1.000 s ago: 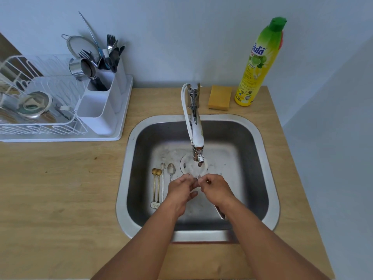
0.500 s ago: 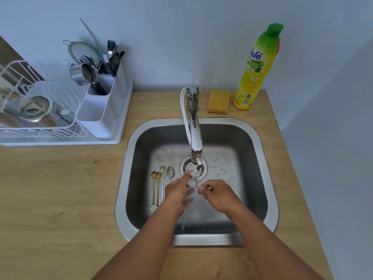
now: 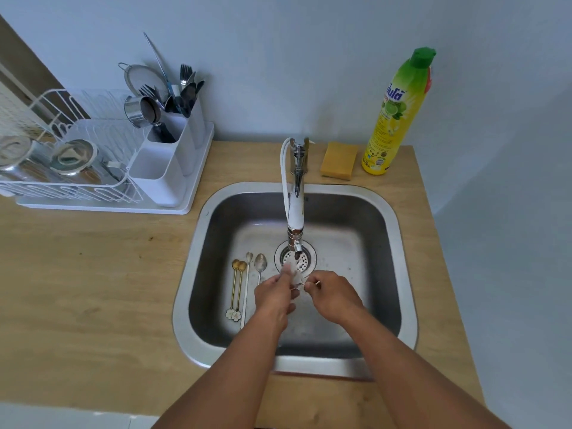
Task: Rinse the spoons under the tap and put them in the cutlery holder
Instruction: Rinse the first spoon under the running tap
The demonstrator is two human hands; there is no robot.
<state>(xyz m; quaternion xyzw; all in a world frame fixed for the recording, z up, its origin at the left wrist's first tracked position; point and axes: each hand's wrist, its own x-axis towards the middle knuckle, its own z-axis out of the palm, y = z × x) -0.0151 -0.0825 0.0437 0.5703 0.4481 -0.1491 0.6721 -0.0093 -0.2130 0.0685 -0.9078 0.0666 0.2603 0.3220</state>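
Both my hands are low in the steel sink (image 3: 183,305), just in front of the tap (image 3: 295,218), whose stream falls by the drain (image 3: 305,261). Between them is a small silver spoon (image 3: 297,281), blurred by water. My right hand (image 3: 335,300) pinches its handle. My left hand (image 3: 274,297) holds its bowl end between thumb and fingers. Several more spoons lie on the sink floor to the left: two gold ones (image 3: 236,286) and two silver ones (image 3: 260,264). The white cutlery holder (image 3: 167,171) stands at the back left, with forks and spoons in its rear compartment.
A white wire dish rack (image 3: 71,168) with steel bowls sits beside the holder on a white tray. A yellow sponge (image 3: 338,161) and a tall yellow-green detergent bottle (image 3: 394,119) stand behind the sink. The wooden counter (image 3: 93,289) spreads left of the sink.
My hands stay under the tap with the spoon. The left fingers have shifted along the spoon's bowl, and the camera has tilted so the scene sits lower in view.
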